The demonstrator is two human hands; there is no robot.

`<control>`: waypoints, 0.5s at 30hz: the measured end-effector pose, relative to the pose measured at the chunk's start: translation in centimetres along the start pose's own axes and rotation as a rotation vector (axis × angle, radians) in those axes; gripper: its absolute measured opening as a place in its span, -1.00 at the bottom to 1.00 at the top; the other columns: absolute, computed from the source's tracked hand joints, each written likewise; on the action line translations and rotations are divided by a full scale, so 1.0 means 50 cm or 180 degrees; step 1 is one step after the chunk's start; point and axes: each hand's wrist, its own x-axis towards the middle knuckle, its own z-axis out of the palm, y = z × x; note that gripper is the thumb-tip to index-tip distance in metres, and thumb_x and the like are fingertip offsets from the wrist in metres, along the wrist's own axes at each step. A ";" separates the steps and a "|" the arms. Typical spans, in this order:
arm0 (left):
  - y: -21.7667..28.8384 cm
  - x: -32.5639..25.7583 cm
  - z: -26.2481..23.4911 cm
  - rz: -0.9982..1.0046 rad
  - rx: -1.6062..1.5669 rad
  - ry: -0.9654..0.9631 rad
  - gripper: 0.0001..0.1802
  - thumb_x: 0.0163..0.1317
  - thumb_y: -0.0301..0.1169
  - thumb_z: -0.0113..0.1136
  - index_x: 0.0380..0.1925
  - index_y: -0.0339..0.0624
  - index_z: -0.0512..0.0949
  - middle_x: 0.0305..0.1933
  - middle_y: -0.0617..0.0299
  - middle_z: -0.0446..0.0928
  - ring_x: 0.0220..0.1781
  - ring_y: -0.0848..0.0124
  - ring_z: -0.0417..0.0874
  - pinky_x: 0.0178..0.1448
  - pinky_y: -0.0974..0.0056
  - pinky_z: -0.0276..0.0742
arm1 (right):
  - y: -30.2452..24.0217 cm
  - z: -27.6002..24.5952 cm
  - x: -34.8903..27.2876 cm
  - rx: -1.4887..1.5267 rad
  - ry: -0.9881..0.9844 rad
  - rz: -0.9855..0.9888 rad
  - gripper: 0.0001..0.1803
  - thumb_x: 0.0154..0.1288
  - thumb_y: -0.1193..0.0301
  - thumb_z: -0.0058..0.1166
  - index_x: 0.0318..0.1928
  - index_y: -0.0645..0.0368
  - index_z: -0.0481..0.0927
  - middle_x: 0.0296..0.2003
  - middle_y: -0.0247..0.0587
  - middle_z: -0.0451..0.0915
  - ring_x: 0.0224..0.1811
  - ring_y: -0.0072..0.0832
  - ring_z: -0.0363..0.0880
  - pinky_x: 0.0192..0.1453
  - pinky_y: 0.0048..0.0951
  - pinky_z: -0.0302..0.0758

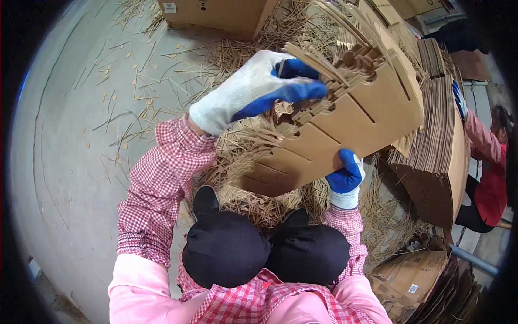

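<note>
A thick stack of slotted brown cardboard sheets [345, 116] is held tilted above my knees, its notched edge facing up and left. My right hand [347, 175], in a blue-and-white glove, grips the stack's lower edge with the thumb across the front sheet. In a matching glove, my left hand [270, 86] is at the notched edge, its fingers curled and slightly blurred. What lies between those fingers is partly hidden. Thin loose cardboard strips [318, 63] stick out from the edge beside them.
Cardboard scraps [280, 204] litter the floor around my shoes. A large carton [218, 16] stands at the far side. Stacked cardboard sheets [429, 129] rise on the right, where another person's gloved hand [459, 100] touches them. A crumpled carton [410, 278] lies at lower right.
</note>
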 end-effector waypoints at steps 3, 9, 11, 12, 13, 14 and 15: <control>-0.001 -0.010 0.006 0.0919 -0.0212 0.0351 -0.53 0.14 -0.22 0.24 -0.01 -0.28 0.51 -0.08 0.22 0.53 -0.20 0.53 0.53 -0.02 0.39 0.46 | 0.033 -0.021 -0.005 -0.0129 -0.0037 -0.0455 -0.66 0.13 0.61 -0.05 -0.03 0.27 0.49 0.01 -0.09 0.46 0.10 -0.18 0.43 0.25 0.01 0.30; 0.018 -0.010 0.070 0.0792 -0.0766 0.1342 -0.72 0.18 -0.42 0.20 -0.13 -0.33 0.56 -0.34 0.32 0.60 -0.38 0.63 0.54 -0.26 0.53 0.46 | -0.013 0.013 0.007 -0.1150 -0.0156 -0.1343 -0.77 0.07 0.62 0.09 -0.20 0.28 0.62 -0.03 -0.05 0.50 0.07 -0.18 0.45 0.20 -0.14 0.32; 0.012 0.018 0.088 0.0674 -0.1447 0.2015 -0.85 0.16 -0.43 0.23 -0.36 -0.32 0.62 -0.59 0.30 0.54 -0.61 0.62 0.51 -0.54 0.48 0.46 | -0.029 0.024 0.010 -0.1494 -0.0113 -0.1356 -0.80 0.05 0.62 0.10 -0.25 0.29 0.64 -0.05 -0.02 0.52 0.04 -0.18 0.47 0.18 -0.18 0.34; -0.012 0.022 0.074 0.0594 -0.1843 0.2220 -0.84 0.20 -0.42 0.20 -0.31 -0.31 0.59 -0.51 0.28 0.56 -0.58 0.58 0.53 -0.50 0.48 0.49 | -0.037 0.030 0.011 -0.1762 -0.0073 -0.1319 -0.81 0.04 0.62 0.10 -0.28 0.29 0.65 -0.06 0.00 0.53 0.02 -0.17 0.48 0.16 -0.20 0.35; -0.063 0.032 0.015 0.1199 -0.2476 0.1596 -0.73 0.26 -0.33 0.10 -0.14 -0.27 0.52 -0.40 0.26 0.56 -0.45 0.56 0.55 -0.35 0.45 0.52 | -0.037 0.028 0.008 -0.1817 -0.0198 -0.1538 -0.80 0.07 0.63 0.08 -0.24 0.29 0.63 -0.04 0.00 0.52 0.03 -0.17 0.48 0.18 -0.20 0.34; -0.103 0.034 -0.053 0.1779 -0.3063 0.0938 -0.62 0.32 -0.24 0.01 0.03 -0.23 0.45 -0.28 0.25 0.56 -0.32 0.53 0.58 -0.20 0.42 0.55 | -0.037 0.029 0.007 -0.1849 -0.0324 -0.1759 -0.78 0.11 0.63 0.06 -0.19 0.30 0.61 -0.02 0.00 0.51 0.04 -0.17 0.48 0.20 -0.20 0.34; -0.113 0.032 -0.087 0.1795 -0.3042 0.0932 -0.62 0.32 -0.24 0.01 0.03 -0.23 0.45 -0.28 0.25 0.56 -0.32 0.53 0.58 -0.20 0.42 0.55 | -0.024 0.034 -0.005 -0.0895 0.0062 -0.1127 -0.76 0.15 0.63 0.02 -0.13 0.31 0.57 -0.01 -0.01 0.51 0.05 -0.18 0.48 0.22 -0.19 0.33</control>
